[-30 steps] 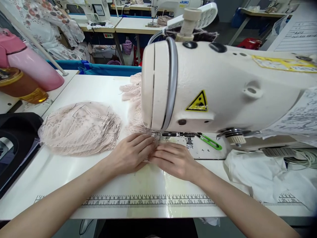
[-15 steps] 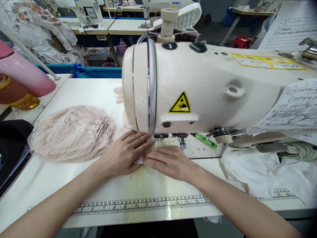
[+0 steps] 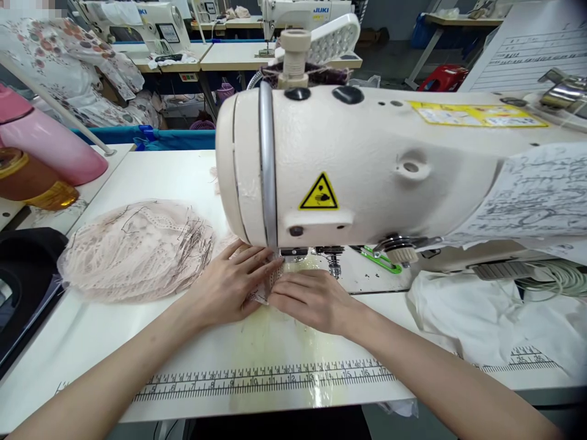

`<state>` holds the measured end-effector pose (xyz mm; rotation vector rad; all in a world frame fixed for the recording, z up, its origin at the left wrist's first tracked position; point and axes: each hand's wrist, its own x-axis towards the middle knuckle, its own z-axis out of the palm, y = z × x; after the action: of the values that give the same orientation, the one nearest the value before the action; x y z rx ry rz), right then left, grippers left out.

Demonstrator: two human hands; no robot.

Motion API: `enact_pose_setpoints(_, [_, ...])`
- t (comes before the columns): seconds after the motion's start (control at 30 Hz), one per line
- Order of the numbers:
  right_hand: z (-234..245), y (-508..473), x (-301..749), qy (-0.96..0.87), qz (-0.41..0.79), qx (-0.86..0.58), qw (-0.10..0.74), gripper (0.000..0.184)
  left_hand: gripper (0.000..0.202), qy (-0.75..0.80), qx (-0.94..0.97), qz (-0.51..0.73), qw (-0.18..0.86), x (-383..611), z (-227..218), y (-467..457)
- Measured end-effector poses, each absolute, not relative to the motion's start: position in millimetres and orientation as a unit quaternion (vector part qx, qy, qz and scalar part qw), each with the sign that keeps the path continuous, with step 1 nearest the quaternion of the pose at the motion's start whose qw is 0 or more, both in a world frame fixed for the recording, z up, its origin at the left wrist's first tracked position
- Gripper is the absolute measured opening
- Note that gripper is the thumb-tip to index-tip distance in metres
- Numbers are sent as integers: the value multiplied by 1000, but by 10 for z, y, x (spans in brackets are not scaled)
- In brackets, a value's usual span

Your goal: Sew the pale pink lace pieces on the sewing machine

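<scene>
Pale pink lace fabric [image 3: 260, 295] lies under the needle area of a white sewing machine [image 3: 348, 159]. My left hand [image 3: 229, 282] rests flat on the lace from the left, fingers stretched forward and thumb apart. Closed on the lace's right edge is my right hand [image 3: 312, 299], its fingers pressed together and bent. Both hands sit just in front of the presser foot area, partly hidden by the machine head. To the left, a pile of pink lace pieces [image 3: 132, 250] with loose dark threads spreads over the table.
White cloth [image 3: 463, 311] lies at right beside coiled pale cord [image 3: 557, 278]. Green thread snips [image 3: 380, 260] rest behind my right hand. A pink bottle [image 3: 59, 143] and an amber jar [image 3: 34, 177] stand at left. A ruler strip [image 3: 270, 380] runs along the front edge. Beyond, a person in a floral garment [image 3: 77, 67].
The view has shifted slightly, so the machine appears a little further left and the pile a little further right. Both hands keep nearly the same place on the lace.
</scene>
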<state>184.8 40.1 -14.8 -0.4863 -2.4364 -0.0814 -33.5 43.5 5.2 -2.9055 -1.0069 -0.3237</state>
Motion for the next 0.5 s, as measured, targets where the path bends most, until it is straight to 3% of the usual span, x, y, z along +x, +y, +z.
enact_pose_setpoints(0.5, [-243,413,1939,-925,-31,-250,283,22,54,-355,-927,-105,49,-258,18,386])
